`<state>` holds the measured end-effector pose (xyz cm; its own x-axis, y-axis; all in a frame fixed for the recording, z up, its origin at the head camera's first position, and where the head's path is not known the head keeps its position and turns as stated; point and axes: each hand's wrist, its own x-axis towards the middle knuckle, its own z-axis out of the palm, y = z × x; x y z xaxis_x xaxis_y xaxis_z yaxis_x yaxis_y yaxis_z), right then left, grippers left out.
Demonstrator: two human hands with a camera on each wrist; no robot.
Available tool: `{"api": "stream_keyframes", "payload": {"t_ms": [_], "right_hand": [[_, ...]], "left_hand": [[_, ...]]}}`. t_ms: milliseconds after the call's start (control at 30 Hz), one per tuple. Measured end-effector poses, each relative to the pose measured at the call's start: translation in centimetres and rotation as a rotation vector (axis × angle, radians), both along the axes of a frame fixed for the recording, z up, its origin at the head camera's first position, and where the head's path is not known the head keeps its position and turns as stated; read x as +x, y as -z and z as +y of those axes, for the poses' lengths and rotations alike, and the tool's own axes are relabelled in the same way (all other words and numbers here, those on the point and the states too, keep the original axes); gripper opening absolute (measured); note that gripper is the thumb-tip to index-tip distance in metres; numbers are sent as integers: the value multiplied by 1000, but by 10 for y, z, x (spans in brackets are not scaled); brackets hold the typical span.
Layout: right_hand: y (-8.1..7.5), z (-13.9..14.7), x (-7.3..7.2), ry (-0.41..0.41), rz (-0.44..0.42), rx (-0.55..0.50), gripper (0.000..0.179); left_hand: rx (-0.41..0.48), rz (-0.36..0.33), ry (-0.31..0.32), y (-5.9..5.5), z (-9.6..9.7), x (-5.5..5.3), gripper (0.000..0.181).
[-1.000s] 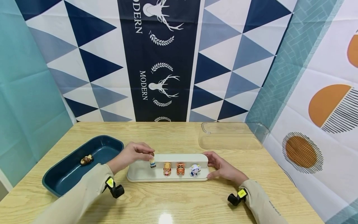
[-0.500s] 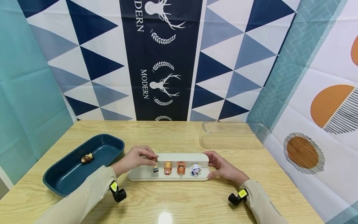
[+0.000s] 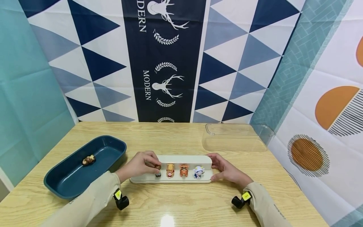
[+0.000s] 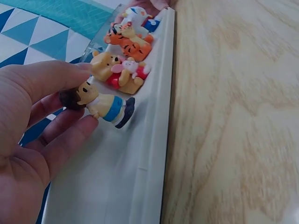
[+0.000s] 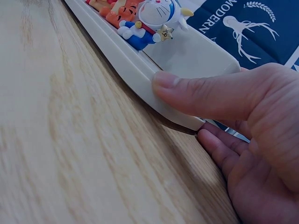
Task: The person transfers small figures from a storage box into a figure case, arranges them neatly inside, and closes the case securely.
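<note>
My left hand [image 3: 141,164] pinches a small boy figurine [image 4: 110,107] by its brown-haired head, between thumb and fingers. The boy has a pale top, a blue waistband and dark shoes; its feet are close over the floor of a white display stand [image 3: 181,159]. To its right on the stand sit a yellow bear figurine [image 3: 170,171] with a small pink pig, an orange tiger figurine [image 3: 183,171] and a white-and-blue cat figurine [image 3: 198,172]. At the stand's right end, my right hand [image 3: 228,171] grips it, thumb [image 5: 187,91] on the front rim and other fingers round the end.
A dark blue basin [image 3: 112,148] stands at the left with a brown-and-cream figurine [image 3: 89,160] lying in it. Toward the back right lies a clear plastic cover [image 3: 235,138]. Patterned cloth walls rise behind the wooden table [image 3: 198,205] and at both sides.
My left hand has carried the boy figurine a little right and lowered it toward the stand, beside the bear. My right hand has kept its grip on the stand's end.
</note>
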<state>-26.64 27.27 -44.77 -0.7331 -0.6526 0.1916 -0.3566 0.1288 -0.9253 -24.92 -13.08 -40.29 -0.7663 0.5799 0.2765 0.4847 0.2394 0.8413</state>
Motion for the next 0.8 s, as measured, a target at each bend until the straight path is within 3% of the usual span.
{"api": "stream_keyframes", "payload": {"t_ms": [167,333,567,800], "right_hand": [[0,0,0,-1,5,3,84],[0,0,1,-5,4,0,84],[0,1,0,3,-1,1,84],[-1,0,0,1,2,4,84]], "left_hand": [[-19,9,-2,2,3,3,20],[-66,78,1,0,3,4,19],[-218,273,-2,-6,4,7,19],[-420,517,-73,-10,3,9,20]]}}
